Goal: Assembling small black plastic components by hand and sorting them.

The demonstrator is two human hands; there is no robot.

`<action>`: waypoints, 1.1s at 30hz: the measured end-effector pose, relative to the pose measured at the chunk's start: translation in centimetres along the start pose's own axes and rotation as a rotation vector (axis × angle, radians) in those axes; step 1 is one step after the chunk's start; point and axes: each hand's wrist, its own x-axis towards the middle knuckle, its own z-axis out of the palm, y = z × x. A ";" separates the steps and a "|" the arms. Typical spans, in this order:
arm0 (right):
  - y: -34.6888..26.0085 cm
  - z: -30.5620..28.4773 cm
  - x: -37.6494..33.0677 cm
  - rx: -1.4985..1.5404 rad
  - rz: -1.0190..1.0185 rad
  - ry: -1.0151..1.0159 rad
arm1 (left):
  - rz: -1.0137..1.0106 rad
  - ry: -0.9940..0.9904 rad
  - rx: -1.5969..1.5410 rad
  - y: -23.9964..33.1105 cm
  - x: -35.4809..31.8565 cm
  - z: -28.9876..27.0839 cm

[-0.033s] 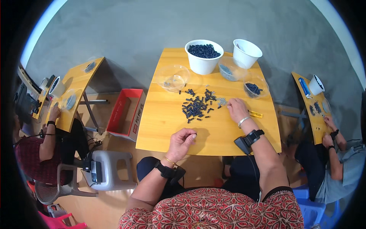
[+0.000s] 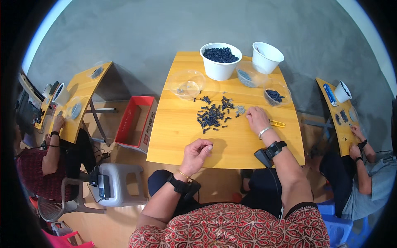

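Note:
My left hand (image 2: 197,156) is closed above the near edge of the wooden table (image 2: 173,140), thumb against curled fingers. A tiny dark bit shows at the fingertips, too small to name. My right hand (image 2: 258,119) rests on the tabletop, its fingers drawn together beside a small cluster of silver screw-like pieces (image 2: 240,110); whatever is under its fingertips is hidden. Left of that cluster, small black cylindrical parts (image 2: 211,115) lie in a loose heap. A yellow utility knife (image 2: 277,123) lies just right of my right hand.
Along the back stand a white bucket of black parts (image 2: 221,68), another white bucket (image 2: 266,62) and a clear bowl of silver pieces (image 2: 247,80). Clear bowls also sit at left (image 2: 188,85) and right (image 2: 276,99). A red box (image 2: 126,124) is on the floor. People work at both side tables.

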 end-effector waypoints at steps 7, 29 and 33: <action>-2.5 1.0 0.1 -0.049 -0.072 -0.036 | 0.015 -0.012 -0.007 0.1 0.1 0.1; -2.2 0.3 1.0 0.083 -0.003 -0.024 | 0.016 -0.028 -0.004 -0.3 0.1 -0.1; -2.3 0.2 0.8 0.042 0.039 -0.085 | 0.012 -0.027 0.010 -0.3 0.1 0.0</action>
